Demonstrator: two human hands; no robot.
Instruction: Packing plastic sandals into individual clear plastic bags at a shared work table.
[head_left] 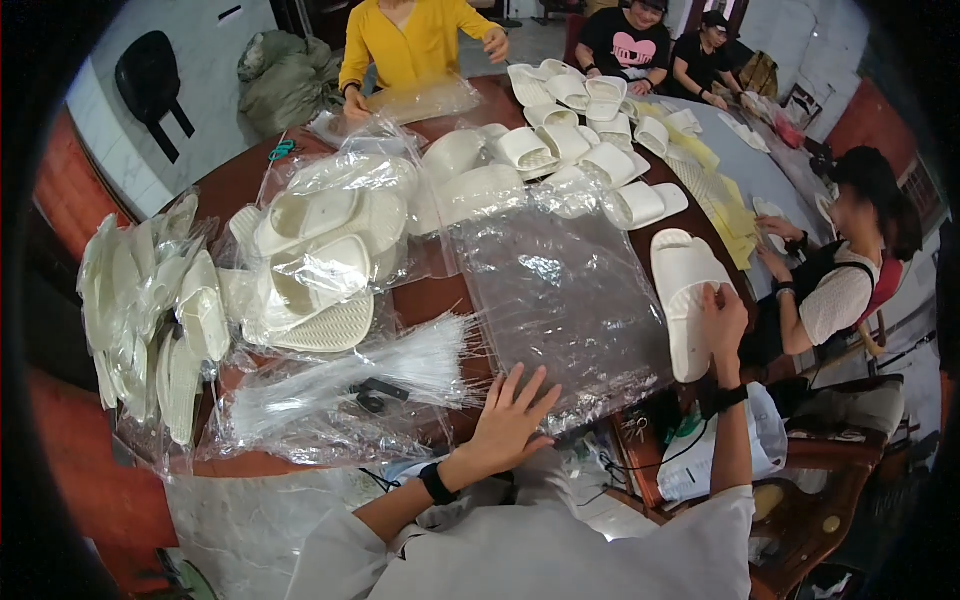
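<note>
- The left hand (508,418) lies flat with fingers spread apart on the near end of a stack of clear plastic bags (565,290), close to the near edge of the desk (235,185); it grips nothing.
- The right hand (724,318) is closed on the side of a white slipper (685,295), fingers curled over its edge.
- That white slipper lies near the right edge of the desk, just beside the clear plastic bags, its long side running away from the person.
- A bundle of thin clear plastic ties (350,375) lies left of the left hand, along the near edge, with a small black tool (378,395) resting on it.
- Bagged slippers (320,260) are heaped in the middle-left part of the desk; more bagged ones (150,320) hang over the left edge.
- Loose white slippers (570,140) crowd the far part of the desk.
- Yellow sheets (725,215) lie by the far right edge.
- A person in a yellow top (410,45) sits at the far edge; another person in a white sleeve (835,295) sits at the right edge.
</note>
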